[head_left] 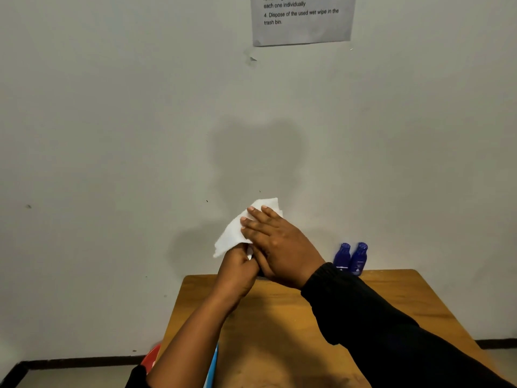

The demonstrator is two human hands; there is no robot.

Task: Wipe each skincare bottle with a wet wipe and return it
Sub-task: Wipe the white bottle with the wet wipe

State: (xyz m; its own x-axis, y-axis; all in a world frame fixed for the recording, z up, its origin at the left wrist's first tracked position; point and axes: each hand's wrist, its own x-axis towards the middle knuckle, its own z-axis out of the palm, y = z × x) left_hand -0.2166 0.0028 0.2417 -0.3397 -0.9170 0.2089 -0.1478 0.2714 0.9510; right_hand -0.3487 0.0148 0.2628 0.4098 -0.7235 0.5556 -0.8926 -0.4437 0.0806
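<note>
Head view: both hands meet over the far edge of a wooden table [391, 298], close to the wall. The left hand [237, 271] is curled, pinching the lower corner of a white wet wipe [233, 236], which fans up and away from it. The right hand [275, 245] lies across the wipe with its fingers straight and flat against the sheet, its palm overlapping the left hand's knuckles. A dark sliver shows just under the joined hands, but I cannot tell whether a bottle is held there. To the right of the right hand, just past its black sleeve [377, 326], two blue skincare bottles, one [342, 256] and the other [359, 257], stand upright and touching at the table's far edge; they are opaque, so their contents are hidden. Below and left of the left forearm a red object [152, 357] peeks out beside the table, its inside out of sight. High above the hands a printed sheet [302, 21] hangs on the wall.
</note>
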